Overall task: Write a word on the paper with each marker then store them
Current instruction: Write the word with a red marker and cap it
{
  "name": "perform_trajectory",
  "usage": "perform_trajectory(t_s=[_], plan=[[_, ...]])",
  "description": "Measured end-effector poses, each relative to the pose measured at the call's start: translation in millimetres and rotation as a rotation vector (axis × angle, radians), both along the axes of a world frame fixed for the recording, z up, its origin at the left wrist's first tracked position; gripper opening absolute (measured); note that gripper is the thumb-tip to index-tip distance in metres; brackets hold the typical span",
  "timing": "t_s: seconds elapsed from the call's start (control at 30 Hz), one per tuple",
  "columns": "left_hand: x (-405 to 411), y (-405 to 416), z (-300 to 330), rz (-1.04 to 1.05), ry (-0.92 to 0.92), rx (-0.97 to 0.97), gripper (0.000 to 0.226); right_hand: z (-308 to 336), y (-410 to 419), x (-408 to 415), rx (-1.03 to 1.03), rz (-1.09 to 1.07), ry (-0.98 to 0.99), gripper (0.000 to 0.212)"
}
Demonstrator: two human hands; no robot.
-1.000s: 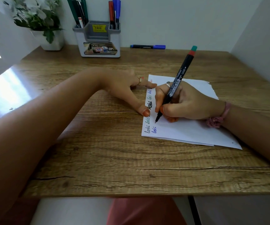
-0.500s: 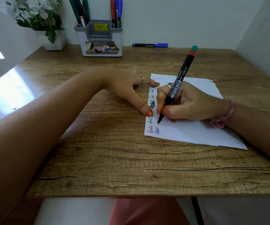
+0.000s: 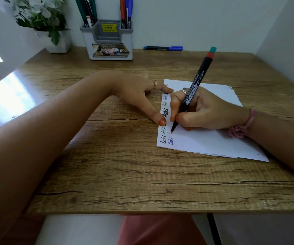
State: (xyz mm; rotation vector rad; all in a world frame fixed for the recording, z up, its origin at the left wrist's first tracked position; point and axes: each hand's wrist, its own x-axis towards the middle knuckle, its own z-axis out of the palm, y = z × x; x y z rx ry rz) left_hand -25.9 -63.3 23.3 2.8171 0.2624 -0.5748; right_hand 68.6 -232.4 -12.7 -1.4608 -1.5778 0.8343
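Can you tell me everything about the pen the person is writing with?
The marker is a slim black pen with white print and a barcode on its barrel, and a red band under a teal tip at its top end. The right hand grips it low down, tilted so the top leans up and to the right. Its dark tip touches the white paper, where a first short stroke shows beside the earlier words.

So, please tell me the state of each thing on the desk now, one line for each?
Marker in hand: uncapped, tilted, tip on the paper.
Paper: flat, partly written.
Right hand: grips the marker.
Left hand: fingers straight, pressing the paper's edge.
Blue marker: capped, lying by the wall.
Holder: upright, markers inside.
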Motion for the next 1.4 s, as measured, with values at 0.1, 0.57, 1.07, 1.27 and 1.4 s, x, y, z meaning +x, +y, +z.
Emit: perform_trajectory(t_s=[0.1, 0.57, 1.07, 1.27, 1.4], plan=[[-0.1, 0.6, -0.3, -0.002, -0.003, -0.006, 0.104, 0.5, -1.0, 1.3, -0.001, 0.003, 0.047, 0.008], [0.0, -0.9, -0.1, 0.010, 0.005, -0.004, 0.106, -1.1, 2.6, -1.2, -0.022, -0.007, -0.009, 0.014], [0.2, -1.4, 0.3, 0.012, 0.003, -0.004, 0.104, -1.2, 1.2, 1.4, -0.004, -0.028, -0.026, 0.006], [1.4, 0.9, -0.8, -0.001, -0.001, -0.011, 0.104, -2.3, 2.0, 1.7, 0.005, -0.042, -0.033, 0.006], [1.2, -1.0, 0.2, -0.006, -0.011, -0.002, 0.101, -3.0, 3.3, 1.5, 0.016, -0.049, -0.004, 0.013]])
